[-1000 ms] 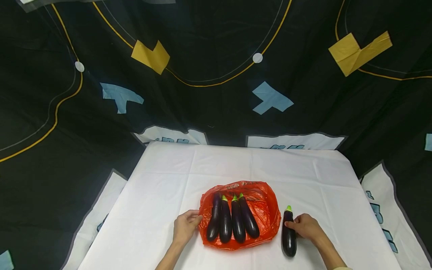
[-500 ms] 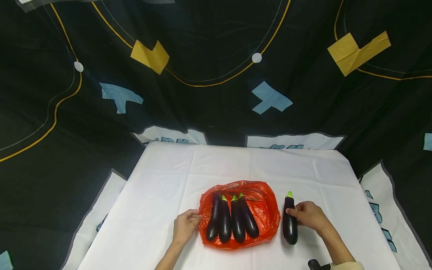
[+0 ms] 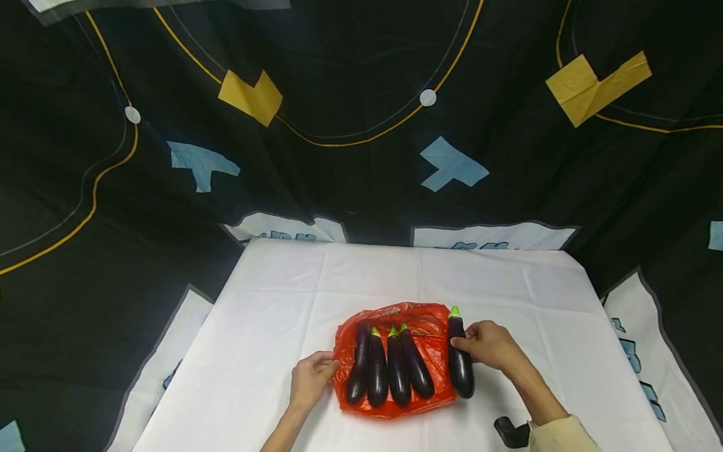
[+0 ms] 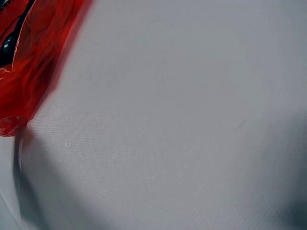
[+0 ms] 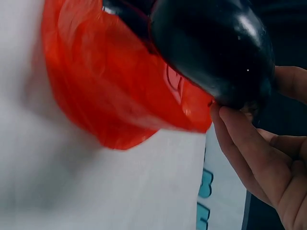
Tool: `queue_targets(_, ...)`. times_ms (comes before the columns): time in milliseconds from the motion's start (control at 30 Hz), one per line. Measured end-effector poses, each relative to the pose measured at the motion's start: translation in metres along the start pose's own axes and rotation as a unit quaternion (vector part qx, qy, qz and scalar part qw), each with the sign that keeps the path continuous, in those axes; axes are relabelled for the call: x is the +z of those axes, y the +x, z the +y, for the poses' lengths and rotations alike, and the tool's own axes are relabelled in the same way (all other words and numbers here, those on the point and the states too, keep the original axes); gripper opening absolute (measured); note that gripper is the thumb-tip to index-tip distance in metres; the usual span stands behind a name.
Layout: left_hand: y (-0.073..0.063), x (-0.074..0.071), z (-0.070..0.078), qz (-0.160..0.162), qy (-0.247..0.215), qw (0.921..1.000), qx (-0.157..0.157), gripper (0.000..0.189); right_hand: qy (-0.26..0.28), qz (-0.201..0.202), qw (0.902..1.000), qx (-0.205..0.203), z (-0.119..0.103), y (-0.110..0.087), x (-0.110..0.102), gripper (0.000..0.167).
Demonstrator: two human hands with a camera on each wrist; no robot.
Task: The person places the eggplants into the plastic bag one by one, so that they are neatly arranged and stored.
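My right hand (image 3: pixel 491 345) grips a dark purple eggplant (image 3: pixel 462 370) with a green stem end, thumb across its front. It hangs over the right edge of a red plastic bag (image 3: pixel 437 351), overlapping it in the head view. The right wrist view shows the fingers (image 5: pixel 254 153) round the glossy eggplant (image 5: pixel 211 48), the red bag (image 5: pixel 110 81) beneath. Several more eggplants (image 3: pixel 377 370) lie side by side on the bag, stems away from me. At the bag's left edge, my left hand (image 3: pixel 307 382) pinches the plastic. That hand is outside the left wrist view, where the bag (image 4: pixel 38 62) shows at upper left.
A white cloth (image 3: pixel 271 314) covers the table under the bag. Behind it hangs a dark patterned curtain (image 3: pixel 350 188). A black curved object (image 3: pixel 511 433) sits by the right sleeve (image 3: pixel 565 434).
My right hand has lifted the eggplant from the cloth right of the bag, moving it away from me and then left over the bag's edge. The left hand stays put.
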State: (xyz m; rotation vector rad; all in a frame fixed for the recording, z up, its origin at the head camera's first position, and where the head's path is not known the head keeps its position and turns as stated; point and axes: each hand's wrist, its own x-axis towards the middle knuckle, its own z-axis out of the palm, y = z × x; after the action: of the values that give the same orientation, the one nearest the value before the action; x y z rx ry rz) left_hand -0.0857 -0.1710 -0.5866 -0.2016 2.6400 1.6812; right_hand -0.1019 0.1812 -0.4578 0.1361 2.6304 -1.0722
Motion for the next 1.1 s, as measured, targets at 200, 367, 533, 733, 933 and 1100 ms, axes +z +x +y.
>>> queue_targets(200, 0.001, -0.001, 0.000, 0.002, 0.007, 1.0000, 0.004, 0.016, -0.048, 0.003, 0.9986, -0.024, -0.014, 0.012, 0.014, 0.033)
queue_targets(367, 0.001, 0.000, 0.000, 0.002, 0.003, 1.0000, 0.005, 0.016, -0.076, 0.005, 0.9962, -0.041, -0.019, 0.022, 0.026, 0.041)
queue_targets(533, 0.001, 0.000, 0.000, 0.003, 0.003, 1.0000, 0.007, 0.015, -0.088, -0.003, 0.9953, -0.040, -0.020, 0.029, 0.039, 0.040)
queue_targets(733, 0.000, 0.001, 0.000, 0.003, 0.005, 1.0000, -0.006, 0.014, -0.120, -0.011, 0.9924, -0.027, -0.021, 0.038, 0.051, 0.038)
queue_targets(933, 0.000, 0.002, 0.000, 0.006, 0.007, 0.9998, -0.015, 0.015, -0.145, -0.025, 0.9892, -0.005, -0.020, 0.042, 0.054, 0.030)
queue_targets(1100, -0.001, 0.000, 0.001, 0.005, 0.012, 0.9998, -0.015, 0.016, -0.169, -0.022, 0.9854, -0.004, -0.019, 0.043, 0.057, 0.032)
